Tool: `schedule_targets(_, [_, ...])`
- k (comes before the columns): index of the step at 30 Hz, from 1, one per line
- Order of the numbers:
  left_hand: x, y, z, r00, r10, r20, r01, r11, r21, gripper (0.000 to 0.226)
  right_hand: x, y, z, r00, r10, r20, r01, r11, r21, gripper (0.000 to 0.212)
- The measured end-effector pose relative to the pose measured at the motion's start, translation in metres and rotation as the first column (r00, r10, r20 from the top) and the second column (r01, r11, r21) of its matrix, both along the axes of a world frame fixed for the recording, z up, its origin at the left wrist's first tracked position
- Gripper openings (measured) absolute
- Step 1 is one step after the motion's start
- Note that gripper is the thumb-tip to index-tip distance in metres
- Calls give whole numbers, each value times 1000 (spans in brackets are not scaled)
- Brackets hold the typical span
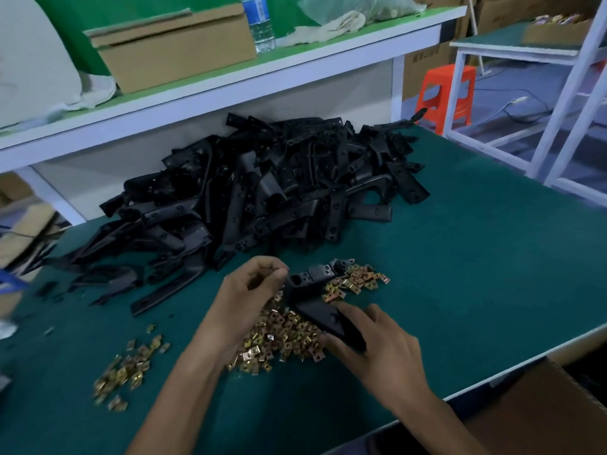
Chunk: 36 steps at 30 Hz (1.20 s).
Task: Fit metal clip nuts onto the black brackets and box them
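Observation:
My right hand (372, 346) grips the near end of a black bracket (315, 292) that lies over a heap of brass-coloured clip nuts (285, 339). My left hand (253, 290) has its fingers curled at the bracket's far end; what they pinch is hidden. A big pile of black brackets (269, 188) fills the back of the green table (476, 257). A smaller scatter of clip nuts (128, 366) lies at the near left. A brown cardboard box (542, 412) stands below the table's near right edge.
A shelf above the table carries a cardboard box (174, 47), a water bottle (261, 23) and cloths. An orange stool (446, 93) and a white frame rack (542, 126) stand on the right. More cartons sit at the far left.

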<state>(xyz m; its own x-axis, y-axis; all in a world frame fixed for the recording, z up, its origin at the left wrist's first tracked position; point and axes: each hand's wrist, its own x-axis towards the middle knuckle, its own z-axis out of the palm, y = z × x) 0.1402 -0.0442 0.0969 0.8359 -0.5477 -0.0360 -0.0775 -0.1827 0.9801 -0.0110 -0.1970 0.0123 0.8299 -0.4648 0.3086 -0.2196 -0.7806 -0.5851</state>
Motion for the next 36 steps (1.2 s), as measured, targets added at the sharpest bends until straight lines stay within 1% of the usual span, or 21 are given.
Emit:
schedule_targets(2, [-7,13,3,1000,7,-4,-7,1000,-15,10,-1,3,1,999,33,1,-33,999,-42,63])
schedule_targets(5, [-14,26,5,997,24,-75,-30,996,-84,8,-1,8,5,997,77,8,-75,989,-126,59])
schedule_targets(6, [-15,29,5,996,30,-85,-37,996,-84,13,-1,9,6,996,91,7,-89,984,-154,57])
schedule_targets(8, [-16,35,4,995,42,-85,-48,997,-63,24,-2,11,8,993,114,-9,-113,974,-198,54])
schedule_targets(11, [-17,42,5,998,41,-49,-41,999,-2,20,-3,13,10,991,129,-25,-132,961,-242,54])
schedule_targets(13, [-16,46,6,999,31,-43,-29,999,27,20,-4,14,10,991,134,-20,-134,959,-248,54])
schedule_targets(17, [-16,51,8,999,-9,-33,12,996,92,27,-4,14,9,990,142,-20,-142,959,-247,53])
schedule_targets(20, [-14,54,6,1000,-24,6,23,983,184,26,-4,14,8,987,155,-30,-158,953,-259,54])
schedule_targets(22, [-13,56,6,999,-38,3,36,976,216,23,-4,14,7,985,168,-29,-170,951,-257,54])
schedule_targets(27, [-8,61,9,999,-36,-38,44,973,226,21,-4,15,8,982,183,-38,-186,946,-266,53])
schedule_targets(30, [-7,61,8,997,-69,-21,73,962,264,19,-4,14,8,982,184,-40,-188,942,-277,52])
schedule_targets(36, [-8,62,7,995,-95,-2,92,954,285,15,-3,15,5,980,195,-24,-193,929,-316,51])
